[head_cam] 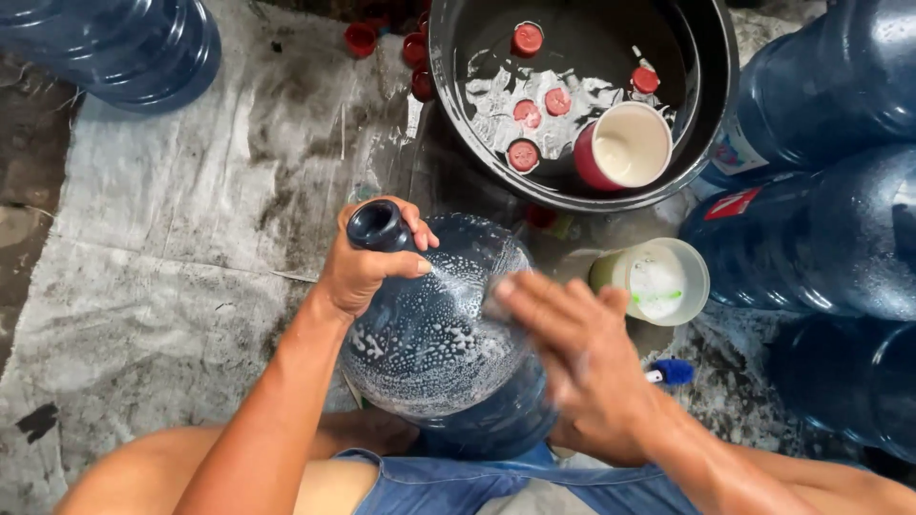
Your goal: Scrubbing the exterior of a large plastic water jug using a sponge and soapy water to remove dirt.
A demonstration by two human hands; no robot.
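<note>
Our left hand (361,270) gripped the neck of the jug (439,334), fingers curled tight round it just under the open mouth, thumb across the front. That hold seemed the thing to get right: the jug was slick with suds, so a firm clamp at the neck would keep it from turning while the other hand rubbed. The jug stood tilted between our knees on the grey sheet (162,286), mouth leaning away from us. It was dark blue, see-through, its shoulder coated in white foam and small bubbles, the lower wall cleaner.

Our right hand (572,353) lay flat on the jug's shoulder, blurred by motion, fingers stretched out and close together; we could not tell whether a cloth or sponge sat under them. Long, overlapping strokes from neck to belly would likely clean best.

Beyond it stood a cup (658,281) of soapy water, and a black tub (582,95) holding red caps (523,154) and a red mug (620,146). More blue jugs (821,238) were stacked at the right.
</note>
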